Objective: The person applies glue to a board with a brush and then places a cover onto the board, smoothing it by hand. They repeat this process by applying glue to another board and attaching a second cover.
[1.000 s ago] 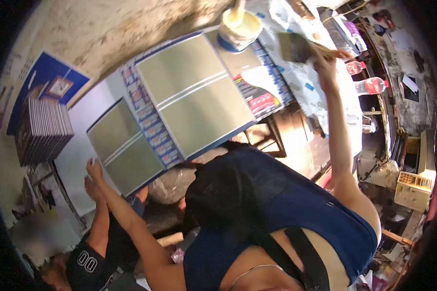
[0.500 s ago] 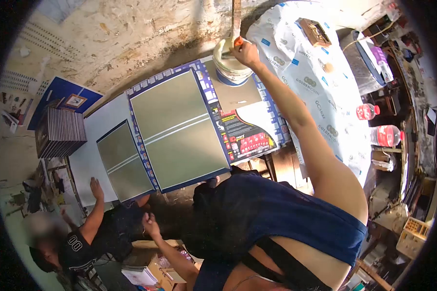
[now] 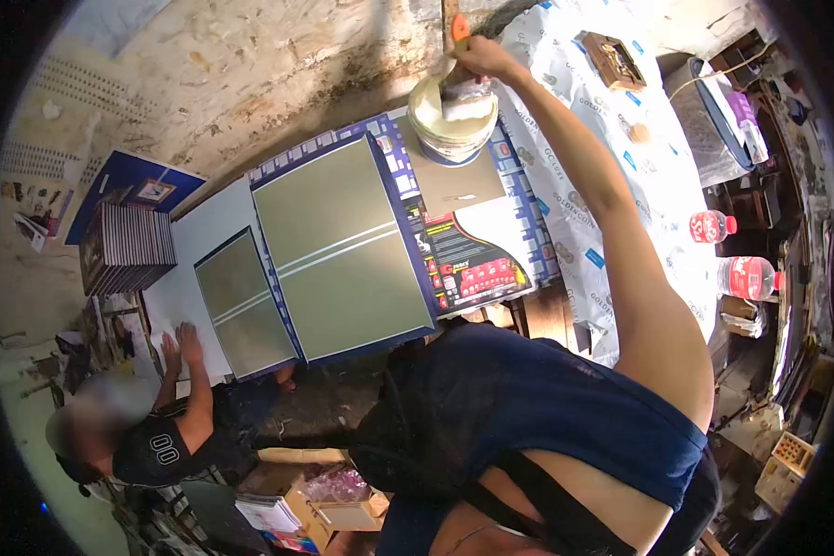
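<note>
My right hand [image 3: 482, 59] reaches to the far side of the table, closed around a wide brush [image 3: 460, 31] with an orange handle tip. The brush's lower end is down in a white bucket [image 3: 456, 148] of pale, creamy paste. Paste coats the bucket's inner wall and rim. In front of the bucket lies a large grey board with dark blue edges [image 3: 338, 241], crossed by two pale strips. A smaller similar board [image 3: 241, 301] lies to its left. My left hand is out of view.
At left a co-worker's hands [image 3: 187, 345] rest on a white sheet [image 3: 185, 246] near a stack of dark books [image 3: 130, 246]. A printed black sheet [image 3: 477, 269] lies right of the boards. Red-labelled bottles [image 3: 749, 278] and a wooden box [image 3: 612, 61] are at right.
My right hand has shifted slightly right and up, tilting the brush at the bucket. My left hand has dropped out of view. The co-worker's second hand has come onto the white sheet.
</note>
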`<action>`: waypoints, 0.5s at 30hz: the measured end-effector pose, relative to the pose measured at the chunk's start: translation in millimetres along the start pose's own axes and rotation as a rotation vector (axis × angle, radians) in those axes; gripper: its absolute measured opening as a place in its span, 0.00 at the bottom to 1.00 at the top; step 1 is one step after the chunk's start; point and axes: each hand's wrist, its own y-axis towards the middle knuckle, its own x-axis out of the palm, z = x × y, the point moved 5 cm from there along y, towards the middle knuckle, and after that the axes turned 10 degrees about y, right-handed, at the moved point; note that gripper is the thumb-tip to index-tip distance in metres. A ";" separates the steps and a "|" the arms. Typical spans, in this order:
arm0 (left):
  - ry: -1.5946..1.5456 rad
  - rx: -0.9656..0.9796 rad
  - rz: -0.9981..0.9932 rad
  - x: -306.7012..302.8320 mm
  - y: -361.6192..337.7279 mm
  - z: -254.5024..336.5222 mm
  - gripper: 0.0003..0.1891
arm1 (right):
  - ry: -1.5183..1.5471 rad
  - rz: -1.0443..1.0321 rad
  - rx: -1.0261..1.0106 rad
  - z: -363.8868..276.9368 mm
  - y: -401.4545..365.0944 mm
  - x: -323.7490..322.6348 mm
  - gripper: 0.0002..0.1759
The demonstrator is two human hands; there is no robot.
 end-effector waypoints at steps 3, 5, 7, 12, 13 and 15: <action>0.008 0.024 -0.018 3.5 -6.9 24.3 0.17 | -0.170 -0.236 0.054 17.9 18.6 27.9 0.25; 0.009 0.052 -0.030 4.4 -13.6 45.1 0.19 | -0.252 -0.315 0.077 23.9 34.3 38.9 0.23; 0.006 0.091 -0.039 3.8 -18.6 72.7 0.21 | -0.397 -0.387 -0.022 9.4 45.6 40.8 0.20; 0.015 0.334 -0.036 -6.6 -30.7 181.3 0.27 | -0.682 -0.393 -0.125 -30.0 66.6 53.9 0.20; 0.025 0.405 -0.029 -7.3 -29.5 209.5 0.28 | -0.711 -0.392 -0.188 -18.3 89.6 73.6 0.18; 0.140 0.614 -0.038 -1.5 -21.6 273.3 0.30 | -0.922 -0.371 -0.151 -107.3 9.8 72.8 0.16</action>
